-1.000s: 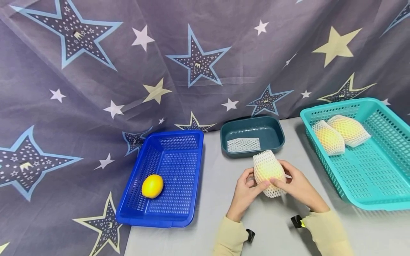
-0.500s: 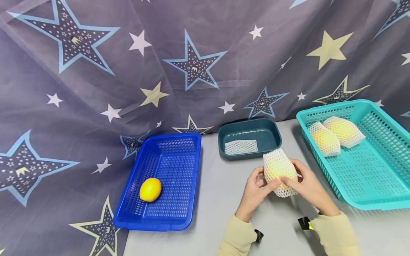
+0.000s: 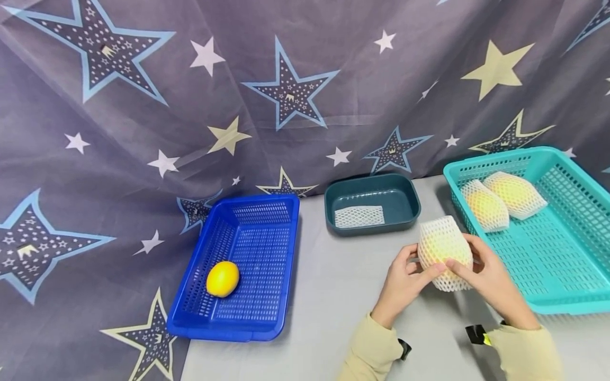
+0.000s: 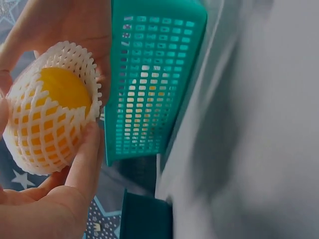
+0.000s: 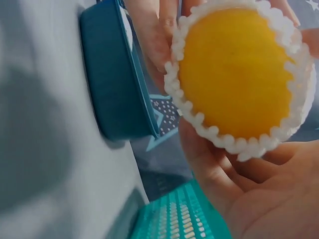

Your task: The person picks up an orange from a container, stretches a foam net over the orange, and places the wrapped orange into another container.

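Observation:
Both hands hold a round yellow fruit (image 5: 234, 69) in a white foam net sleeve (image 3: 443, 243), lifted above the grey table. My left hand (image 3: 405, 280) grips it from the left and my right hand (image 3: 491, 275) from the right, thumbs meeting on the near side. The net's open end leaves a patch of bare fruit in both wrist views. Two more netted fruits, one to the left (image 3: 486, 207) and one to the right (image 3: 516, 194), lie in the turquoise basket (image 3: 548, 264). A bare yellow fruit (image 3: 222, 279) rests in the blue basket (image 3: 257, 248).
A dark teal tray (image 3: 400, 203) with a flat white foam net (image 3: 359, 216) inside stands at the back, between the baskets. Behind everything hangs a star-printed curtain (image 3: 333, 63). The turquoise basket's near left wall is close to my right hand.
Both hands have moved to the right with the netted fruit, toward the turquoise basket. The baskets, the tray and their contents have stayed in place.

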`<control>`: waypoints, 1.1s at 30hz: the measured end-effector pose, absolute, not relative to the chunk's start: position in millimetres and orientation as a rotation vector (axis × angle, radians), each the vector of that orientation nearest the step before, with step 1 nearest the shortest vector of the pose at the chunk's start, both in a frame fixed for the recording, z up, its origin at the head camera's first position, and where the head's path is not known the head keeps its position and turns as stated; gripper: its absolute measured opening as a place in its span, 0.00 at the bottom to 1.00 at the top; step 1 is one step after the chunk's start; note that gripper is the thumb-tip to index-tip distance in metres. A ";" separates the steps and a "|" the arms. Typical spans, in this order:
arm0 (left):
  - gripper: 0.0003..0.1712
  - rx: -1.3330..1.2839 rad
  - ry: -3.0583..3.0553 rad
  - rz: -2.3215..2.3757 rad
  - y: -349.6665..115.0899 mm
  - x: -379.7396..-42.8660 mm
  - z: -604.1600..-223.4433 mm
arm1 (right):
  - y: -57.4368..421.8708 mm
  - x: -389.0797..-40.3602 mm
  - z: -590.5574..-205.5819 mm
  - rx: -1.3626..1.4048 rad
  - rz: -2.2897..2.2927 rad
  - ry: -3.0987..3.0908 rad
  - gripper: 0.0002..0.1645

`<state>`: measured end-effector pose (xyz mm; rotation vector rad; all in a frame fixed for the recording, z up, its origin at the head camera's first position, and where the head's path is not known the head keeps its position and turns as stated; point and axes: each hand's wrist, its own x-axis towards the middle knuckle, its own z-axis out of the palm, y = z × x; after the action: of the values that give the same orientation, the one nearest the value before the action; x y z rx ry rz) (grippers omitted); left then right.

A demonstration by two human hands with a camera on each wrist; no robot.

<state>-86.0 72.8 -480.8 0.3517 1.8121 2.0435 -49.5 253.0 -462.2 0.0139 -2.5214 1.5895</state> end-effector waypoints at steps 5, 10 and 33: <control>0.27 0.370 1.802 2.034 82.6 -84.3 -477.2 | 262.4 -44.1 -459.6 -0.011 1.565 -2.515 0.33; 0.26 0.385 1.769 2.046 90.4 -83.4 -473.8 | 268.0 -38.5 -454.7 -0.063 1.522 -2.515 0.34; 0.32 0.456 1.818 1.902 129.8 -76.3 -470.1 | 312.5 -22.5 -438.4 -0.352 1.326 -2.421 0.40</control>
<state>-76.3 129.8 -470.1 0.4559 1.8179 1.9019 -22.5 312.5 -438.4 -0.3520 -2.4210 1.3264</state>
